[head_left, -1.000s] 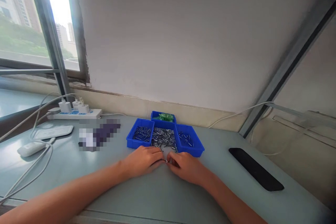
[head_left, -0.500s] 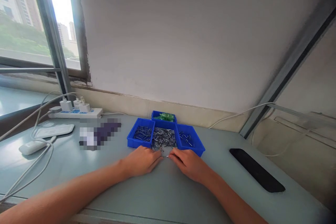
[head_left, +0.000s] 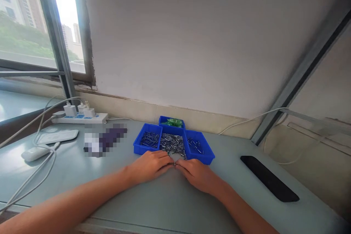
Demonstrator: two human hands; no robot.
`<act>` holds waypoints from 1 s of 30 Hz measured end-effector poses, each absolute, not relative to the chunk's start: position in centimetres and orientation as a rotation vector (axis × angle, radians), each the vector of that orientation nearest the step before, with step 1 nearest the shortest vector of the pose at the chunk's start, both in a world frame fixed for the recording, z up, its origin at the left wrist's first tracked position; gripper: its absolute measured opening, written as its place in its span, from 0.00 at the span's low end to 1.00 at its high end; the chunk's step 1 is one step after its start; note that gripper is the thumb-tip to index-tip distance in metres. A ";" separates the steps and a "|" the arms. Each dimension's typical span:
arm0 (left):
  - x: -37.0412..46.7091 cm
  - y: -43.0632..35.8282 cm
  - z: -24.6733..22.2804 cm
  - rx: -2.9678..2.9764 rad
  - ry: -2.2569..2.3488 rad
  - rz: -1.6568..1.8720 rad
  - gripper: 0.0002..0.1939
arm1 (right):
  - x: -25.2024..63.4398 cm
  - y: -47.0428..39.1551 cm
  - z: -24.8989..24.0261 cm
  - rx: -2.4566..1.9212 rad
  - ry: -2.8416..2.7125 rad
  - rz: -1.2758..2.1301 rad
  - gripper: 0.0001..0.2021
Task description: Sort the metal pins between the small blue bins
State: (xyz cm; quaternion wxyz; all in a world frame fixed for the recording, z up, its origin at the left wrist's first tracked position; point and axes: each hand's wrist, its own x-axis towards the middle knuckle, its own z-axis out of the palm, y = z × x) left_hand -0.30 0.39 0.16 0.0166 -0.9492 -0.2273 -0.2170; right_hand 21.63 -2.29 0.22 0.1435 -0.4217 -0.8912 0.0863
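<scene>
My left hand (head_left: 149,166) and my right hand (head_left: 196,174) rest on the grey table (head_left: 164,204), fingertips meeting just in front of a heap of small metal pins (head_left: 172,144). The fingers pinch together around something tiny, too small to make out. The pins lie between two blue trays: the left tray (head_left: 146,140) and the right tray (head_left: 197,147), both holding metal pins. Behind them a third blue tray (head_left: 171,121) holds green parts.
A black flat slab (head_left: 269,182) lies to the right. At the left are a white power strip (head_left: 80,117) with plugs, cables, a white mouse (head_left: 35,153) and a blurred purple object (head_left: 105,139). A wall and window rise behind the table.
Both hands shifted slightly toward the pin heap and back; the fingertips stay together. The view drifted a little.
</scene>
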 end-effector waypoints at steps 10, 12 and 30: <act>-0.5 0.6 0.2 -3.046 -0.648 -0.700 0.12 | 21.4 -2.5 0.5 -1.159 -2.522 0.517 0.17; -0.5 0.4 0.3 -3.051 -0.622 -0.680 0.11 | 21.3 -2.5 0.5 -1.156 -2.526 0.500 0.17; 0.0 0.3 0.2 -2.893 -0.852 -0.532 0.07 | 21.7 -2.2 0.6 -1.194 -2.554 0.210 0.11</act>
